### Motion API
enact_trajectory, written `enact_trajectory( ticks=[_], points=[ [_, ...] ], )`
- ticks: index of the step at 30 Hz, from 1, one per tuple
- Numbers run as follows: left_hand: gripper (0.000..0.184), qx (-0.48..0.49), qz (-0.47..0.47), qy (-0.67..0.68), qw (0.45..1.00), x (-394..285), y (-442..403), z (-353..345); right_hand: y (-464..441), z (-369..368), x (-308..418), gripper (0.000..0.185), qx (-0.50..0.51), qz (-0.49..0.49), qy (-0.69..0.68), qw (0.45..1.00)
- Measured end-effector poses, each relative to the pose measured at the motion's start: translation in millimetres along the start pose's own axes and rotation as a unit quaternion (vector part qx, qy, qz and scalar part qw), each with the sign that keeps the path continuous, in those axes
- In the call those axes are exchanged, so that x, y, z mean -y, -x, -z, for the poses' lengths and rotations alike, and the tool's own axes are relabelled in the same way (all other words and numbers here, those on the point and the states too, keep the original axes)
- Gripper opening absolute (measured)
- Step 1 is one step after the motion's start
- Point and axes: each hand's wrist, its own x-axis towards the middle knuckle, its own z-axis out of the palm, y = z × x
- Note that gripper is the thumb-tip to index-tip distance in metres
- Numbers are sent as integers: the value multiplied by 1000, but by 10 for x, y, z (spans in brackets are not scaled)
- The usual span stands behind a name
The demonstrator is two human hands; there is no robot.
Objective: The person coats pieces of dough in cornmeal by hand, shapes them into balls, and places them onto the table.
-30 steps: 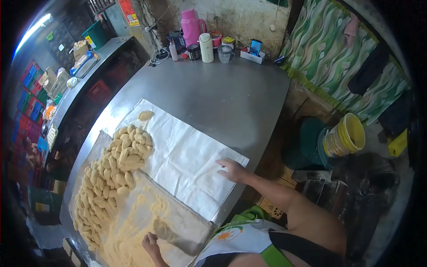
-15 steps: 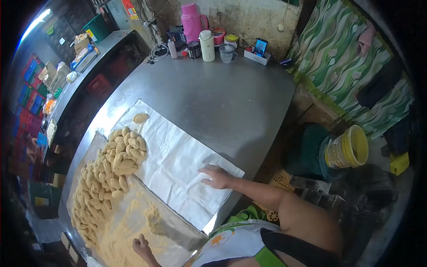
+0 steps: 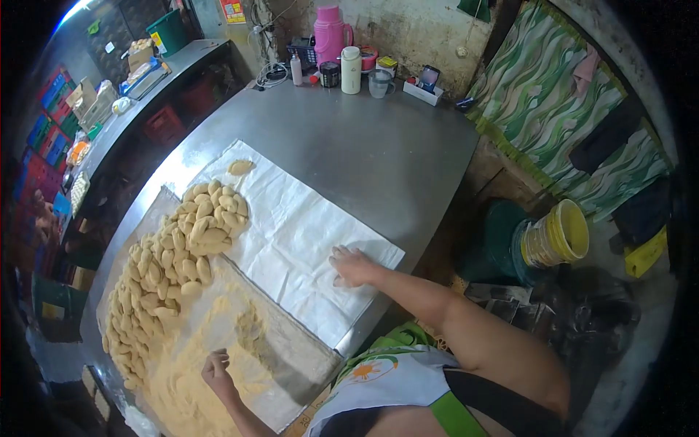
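Farther inward over the creased white sheet (image 3: 302, 218) than a second earlier, the right hand (image 3: 353, 268) rests with fingers spread, gripping nothing visible, probably to keep the sheet flat. Left hand (image 3: 217, 370), now nearer the heaped pale oval dough pieces (image 3: 156, 273), has loosely curled fingers; their contents cannot be told. Yellowish powder (image 3: 182, 382) beside the heap presumably limits sticking on the grey metal surface (image 3: 349, 146).

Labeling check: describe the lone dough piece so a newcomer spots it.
On the gray metal table, find the white sheet. Near its far-left corner lies one tan, oval dough piece. It sits alone; its neighbors are heaped together.
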Motion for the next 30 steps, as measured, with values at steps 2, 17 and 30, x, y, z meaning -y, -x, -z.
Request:
enact_trajectory(
  ticks=[2,17,30],
  points=[
    [11,1,27,29,999,-235,-7,-16,-20,62,32,71,20,-18,-18,999],
    [50,680,-380,355,516,-2661,447,-818,-144,-113,46,79,14,-39,-26,999],
    [25,758,-399,372,359,-3150,711,-1329,-41,-41,52,80,9,-29,-42,999]
  ],
)
